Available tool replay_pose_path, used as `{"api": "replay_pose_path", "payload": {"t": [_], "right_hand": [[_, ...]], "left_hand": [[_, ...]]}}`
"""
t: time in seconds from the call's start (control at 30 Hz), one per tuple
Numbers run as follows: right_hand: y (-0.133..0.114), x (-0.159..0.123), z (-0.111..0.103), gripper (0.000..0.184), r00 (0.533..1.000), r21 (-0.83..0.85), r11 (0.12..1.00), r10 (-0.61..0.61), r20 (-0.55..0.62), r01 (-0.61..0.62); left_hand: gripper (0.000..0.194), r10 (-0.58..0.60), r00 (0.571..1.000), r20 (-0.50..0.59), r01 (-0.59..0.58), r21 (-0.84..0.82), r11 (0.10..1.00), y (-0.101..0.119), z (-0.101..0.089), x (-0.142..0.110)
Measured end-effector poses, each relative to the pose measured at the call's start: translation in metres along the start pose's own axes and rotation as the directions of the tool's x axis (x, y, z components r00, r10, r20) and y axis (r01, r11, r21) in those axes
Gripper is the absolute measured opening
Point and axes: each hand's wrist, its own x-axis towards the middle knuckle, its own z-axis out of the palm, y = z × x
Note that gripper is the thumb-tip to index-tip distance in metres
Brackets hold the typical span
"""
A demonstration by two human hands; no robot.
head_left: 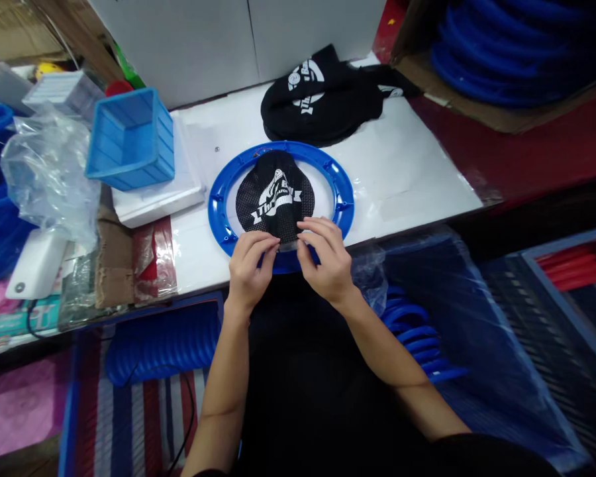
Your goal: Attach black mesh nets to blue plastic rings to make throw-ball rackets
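A blue plastic ring (346,192) lies on the white table in front of me. Inside it is a black mesh fabric disc (251,192) with white printed lettering, its middle raised in a fold. My left hand (251,268) pinches the near edge of the mesh with thumb and fingers. Beside it, my right hand (326,255) pinches the same edge a little further right. Both hands are over the near side of the ring and hide part of it.
Behind the ring lies a pile of black printed fabric pieces (322,99). At the left, a light blue bin (166,142) stands on a white box (163,199). A carton of blue rings (501,53) is at the back right. More blue rings (163,344) sit below the table edge.
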Motion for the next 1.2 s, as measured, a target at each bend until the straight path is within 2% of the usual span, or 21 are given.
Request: {"api": "replay_pose_path", "payload": {"t": [0.07, 0.17, 0.3, 0.43, 0.57, 0.67, 1.2], "right_hand": [[0.01, -0.001, -0.004, 0.024, 0.992, 0.059, 0.991, -0.12, -0.042, 0.122], [0.025, 0.0, -0.013, 0.03, 0.967, 0.135, 0.958, -0.253, -0.012, 0.252], [0.041, 0.0, -0.026, 0.031, 0.948, 0.208, 0.939, -0.301, 0.106, 0.275], [0.048, 0.003, -0.034, 0.039, 0.901, 0.22, 0.927, -0.355, 0.249, 0.304], [0.05, 0.006, -0.038, 0.04, 0.871, 0.226, 0.916, -0.39, 0.299, 0.333], [0.049, 0.007, -0.038, 0.037, 0.862, 0.222, 0.909, -0.408, 0.302, 0.353], [0.046, 0.007, -0.037, 0.027, 0.864, 0.15, 0.909, -0.416, 0.284, 0.388]], "left_hand": [[0.012, 0.033, 0.999, -0.007, -0.033, -0.032, 0.999, -0.004, 0.0, -0.003], [0.021, 0.102, 0.994, 0.028, -0.1, -0.068, 0.993, -0.01, -0.001, -0.006], [0.028, 0.162, 0.979, 0.12, -0.152, -0.09, 0.984, -0.013, -0.004, -0.006], [0.022, 0.171, 0.967, 0.188, -0.157, -0.092, 0.983, -0.012, -0.008, -0.003], [0.019, 0.177, 0.952, 0.25, -0.169, -0.052, 0.984, -0.012, -0.01, -0.002], [0.021, 0.177, 0.952, 0.251, -0.171, -0.048, 0.984, -0.013, -0.01, -0.004], [0.03, 0.241, 0.935, 0.261, -0.245, -0.019, 0.969, -0.014, -0.011, -0.005]]}}
